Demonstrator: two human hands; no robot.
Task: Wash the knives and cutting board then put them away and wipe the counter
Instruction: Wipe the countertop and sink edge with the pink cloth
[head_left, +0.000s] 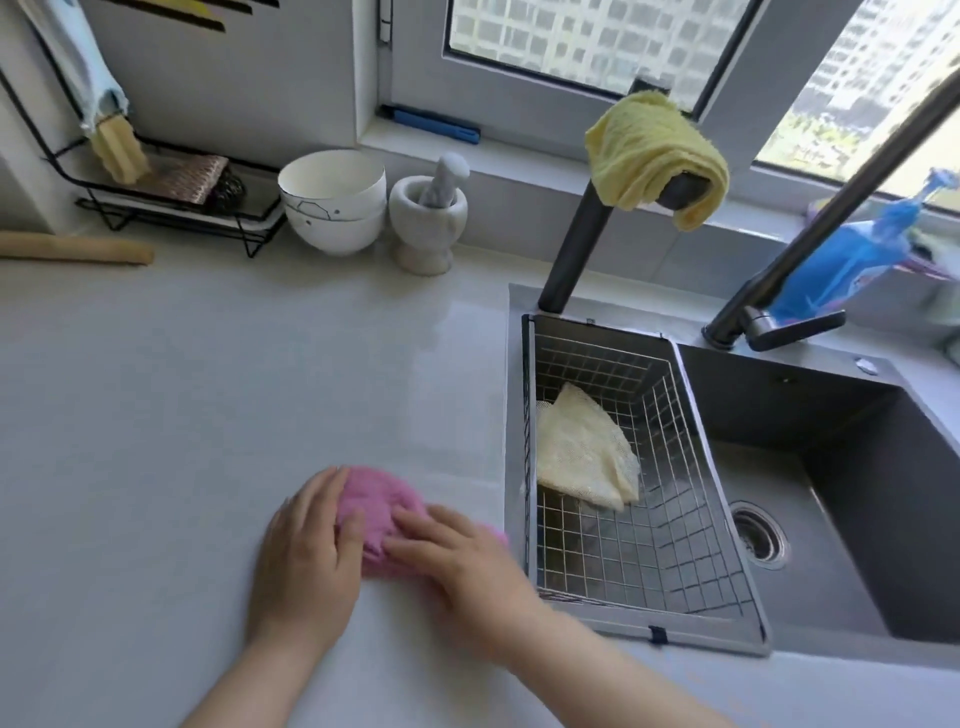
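A pink cloth (375, 506) lies on the pale grey counter (208, 405), just left of the sink. My left hand (306, 551) rests on the cloth's left side with fingers laid flat over it. My right hand (462, 561) presses on its right side, fingers straight and pointing left. No knives or cutting board are in view.
A dark sink (831, 493) holds a wire basket (649, 519) with a cream cloth (582, 447) in it. A yellow cloth (654, 150) hangs over a black faucet. Stacked white bowls (332, 208), a mortar with pestle (428, 218), a wire rack (171, 192) and a rolling pin (78, 249) stand at the back.
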